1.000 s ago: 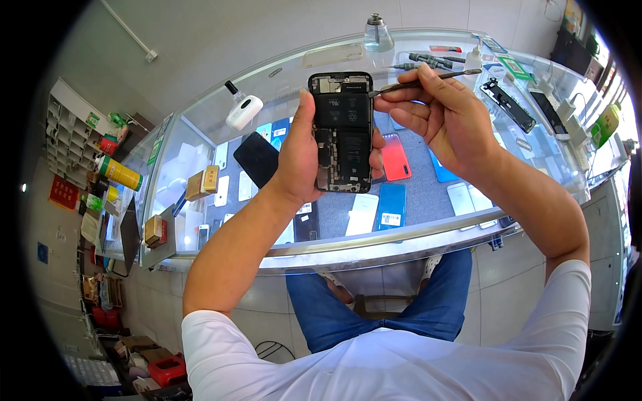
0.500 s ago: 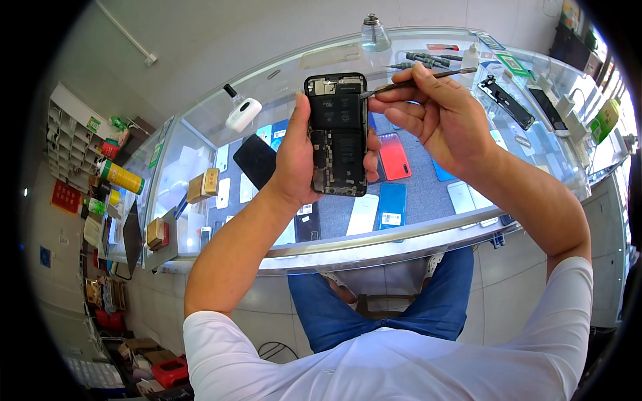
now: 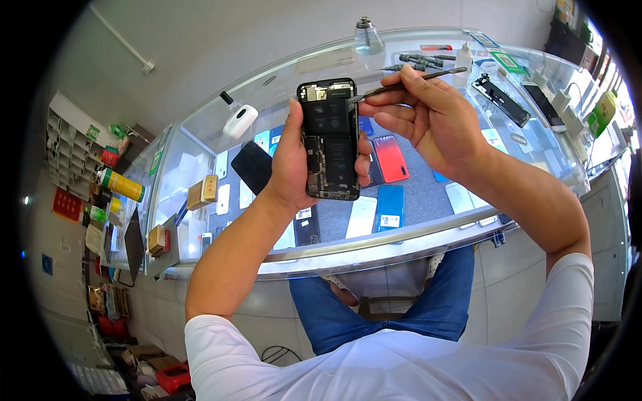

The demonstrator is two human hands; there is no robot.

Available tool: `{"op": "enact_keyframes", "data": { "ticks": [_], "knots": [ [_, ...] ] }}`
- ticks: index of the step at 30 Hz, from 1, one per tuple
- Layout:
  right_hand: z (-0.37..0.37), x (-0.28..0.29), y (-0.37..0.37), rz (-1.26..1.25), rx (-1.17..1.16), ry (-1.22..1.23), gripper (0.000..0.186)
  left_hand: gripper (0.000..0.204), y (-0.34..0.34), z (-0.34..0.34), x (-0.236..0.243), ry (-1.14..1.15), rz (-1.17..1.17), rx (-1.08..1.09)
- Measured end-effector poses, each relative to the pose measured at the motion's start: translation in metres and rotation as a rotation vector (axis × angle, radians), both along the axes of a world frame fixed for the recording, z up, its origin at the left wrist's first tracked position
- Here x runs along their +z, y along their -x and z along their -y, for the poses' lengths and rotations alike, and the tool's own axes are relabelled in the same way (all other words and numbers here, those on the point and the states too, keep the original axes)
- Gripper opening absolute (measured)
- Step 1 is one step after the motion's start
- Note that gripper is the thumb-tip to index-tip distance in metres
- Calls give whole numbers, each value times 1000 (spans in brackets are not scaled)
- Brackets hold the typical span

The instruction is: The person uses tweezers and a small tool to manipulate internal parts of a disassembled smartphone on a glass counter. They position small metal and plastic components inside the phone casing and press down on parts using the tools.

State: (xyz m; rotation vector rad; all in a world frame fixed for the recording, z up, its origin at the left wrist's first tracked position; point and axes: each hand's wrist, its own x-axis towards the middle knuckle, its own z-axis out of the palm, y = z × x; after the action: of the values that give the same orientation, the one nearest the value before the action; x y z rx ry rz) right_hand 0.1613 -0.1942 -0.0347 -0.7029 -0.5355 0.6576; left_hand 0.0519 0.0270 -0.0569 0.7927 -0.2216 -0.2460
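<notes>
Left of the frame's centre, a white, rounded plastic device (image 3: 241, 122) sits on our glass-topped, metal-edged desk (image 3: 374, 253). Nearer the middle, our left hand (image 3: 289, 164) wraps an opened, black rectangular phone (image 3: 328, 139), thumb along its left edge, fingertips curled at its right; the phone is held above the desk, upper centre. Right of that thumb, a flat black battery (image 3: 326, 119) fills its upper part. At the battery's right edge rests the flat tip of a slim, dark metal pry tool (image 3: 382, 89), pinched between thumb and fingers of our right hand (image 3: 441, 120). We judge we are working that edge loose; whether the tip is underneath, we cannot tell. The next move calls for a steady phone and gentle, shallow pressure.
</notes>
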Motion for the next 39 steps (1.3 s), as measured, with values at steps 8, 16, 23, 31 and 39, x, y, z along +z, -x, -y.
{"op": "enact_keyframes", "data": {
  "ticks": [8, 16, 23, 31, 39],
  "knots": [
    [-2, -1, 1, -3, -14, -8, 40, 92, -1, 2, 1, -13, 9, 10],
    [-3, 0, 4, -7, -40, 13, 41, 91, -2, -1, -2, -35, 17, 14],
    [-2, 8, 5, 56, -101, 103, 38, 91, 2, 0, 2, -83, 30, 61],
    [9, 20, -12, 140, -287, 102, 33, 93, 3, 0, 1, -229, 142, 170],
    [-1, 5, 25, 785, -458, 511, 27, 93, 9, 20, 4, -680, 299, 509]
  ]
}}
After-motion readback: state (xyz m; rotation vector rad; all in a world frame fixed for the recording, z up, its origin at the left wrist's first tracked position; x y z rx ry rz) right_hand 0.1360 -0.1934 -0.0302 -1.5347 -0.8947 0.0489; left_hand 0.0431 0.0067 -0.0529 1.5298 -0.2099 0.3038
